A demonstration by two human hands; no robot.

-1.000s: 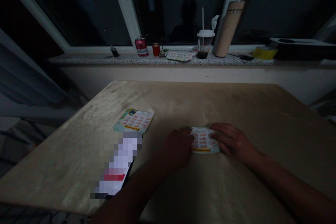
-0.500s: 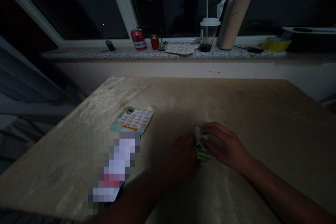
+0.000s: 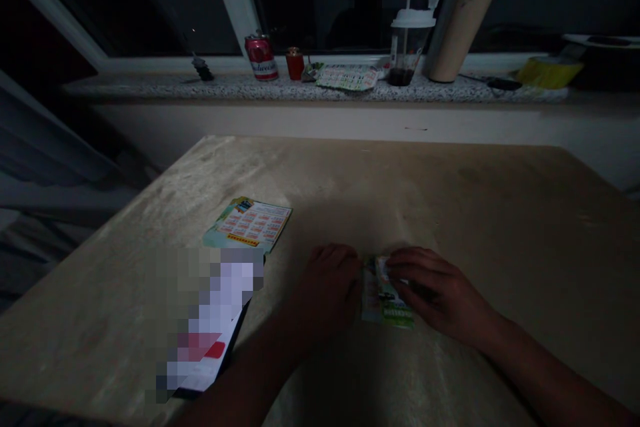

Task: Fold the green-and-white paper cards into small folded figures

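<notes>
A small folded printed card (image 3: 373, 297), green along its lower edge, lies low over the table between my hands. My left hand (image 3: 327, 293) is dark, with its curled fingers at the card's left edge; its thumb is hidden. From the other side my right hand (image 3: 437, 287) grips the card, fingers bent over its upper right part and thumb below them. To the left lies a flat stack of similar printed cards (image 3: 255, 223), showing a grid of red print. Near my left forearm rests a phone (image 3: 220, 317) with a lit, blurred screen.
The pale table (image 3: 310, 170) reaches to the wall under a window. On the speckled sill (image 3: 230, 90) stand a red drink can (image 3: 261, 59), a red lighter-like item (image 3: 295, 65), a printed sheet (image 3: 347, 77), a lidded cup with a straw (image 3: 403, 57), a tan tube (image 3: 465, 20) and yellow tape (image 3: 550, 72).
The card now shows more of its surface, with a second panel visible on the left. My left hand has shifted left, away from my right. The view has tilted down slightly.
</notes>
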